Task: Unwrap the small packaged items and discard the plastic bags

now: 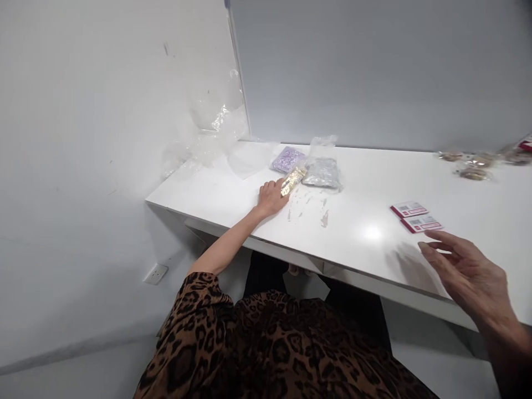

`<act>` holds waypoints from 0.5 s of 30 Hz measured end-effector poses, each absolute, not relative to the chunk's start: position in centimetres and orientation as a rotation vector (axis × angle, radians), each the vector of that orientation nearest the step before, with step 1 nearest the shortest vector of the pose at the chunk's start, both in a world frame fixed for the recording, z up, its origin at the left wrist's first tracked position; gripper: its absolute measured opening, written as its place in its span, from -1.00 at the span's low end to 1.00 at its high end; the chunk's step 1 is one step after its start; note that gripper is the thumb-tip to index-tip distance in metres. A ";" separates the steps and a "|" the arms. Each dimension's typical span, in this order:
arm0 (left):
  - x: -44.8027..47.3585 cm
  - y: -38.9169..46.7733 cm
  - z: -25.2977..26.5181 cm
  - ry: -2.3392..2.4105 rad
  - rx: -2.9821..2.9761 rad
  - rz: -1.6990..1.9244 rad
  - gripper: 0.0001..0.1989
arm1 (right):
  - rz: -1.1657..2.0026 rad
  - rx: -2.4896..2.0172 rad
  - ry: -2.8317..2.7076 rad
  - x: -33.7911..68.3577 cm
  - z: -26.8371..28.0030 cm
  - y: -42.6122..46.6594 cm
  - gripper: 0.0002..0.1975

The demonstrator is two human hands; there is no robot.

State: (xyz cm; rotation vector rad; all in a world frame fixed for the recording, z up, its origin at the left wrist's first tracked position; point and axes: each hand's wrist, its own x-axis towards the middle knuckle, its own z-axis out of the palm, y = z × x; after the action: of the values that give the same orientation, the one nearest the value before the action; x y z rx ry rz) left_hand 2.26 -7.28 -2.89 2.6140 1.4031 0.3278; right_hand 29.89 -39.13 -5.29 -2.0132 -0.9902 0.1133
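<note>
Left hand (272, 198) is down on the near end of a gold packet (294, 178), fingers curled and pretty much closed around it, though honestly the fingertips are too small to say how tight the hold is. Right hand (474, 271) is well off to the right of the gold packet, raised by the near edge of the white table (357, 205), thumb and forefinger slightly apart, other fingers loosely bent, nothing visible in its grip. Just past those fingertips, also right of the gold packet, lie two red and white cards (421, 223) side by side. A purple packet (287, 159) sits right behind the gold packet, and a silvery packet (322, 173) in clear plastic is just to its right. Crumpled clear plastic (220, 133) is heaped left of the gold packet, and some small wrapped packets (477, 163) are far to its right, near the table's back edge
</note>
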 end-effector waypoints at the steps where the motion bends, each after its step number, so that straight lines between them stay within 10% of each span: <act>1: 2.6 -7.3 -2.7 1.406 2.609 0.331 -0.39 | 0.103 -2.026 -0.965 30.4 -5.4 -39.4 -0.56; 15: 5.3 -11.0 -3.4 1.357 2.702 0.628 -0.33 | 0.203 -2.401 -1.301 38.3 -5.3 -31.8 0.01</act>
State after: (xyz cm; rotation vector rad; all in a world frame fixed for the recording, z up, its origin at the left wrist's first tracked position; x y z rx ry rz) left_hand 5.25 -11.00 -3.44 2.7022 1.3565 0.6285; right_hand 38.25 -31.78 -5.35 -2.4006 -1.3012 0.2030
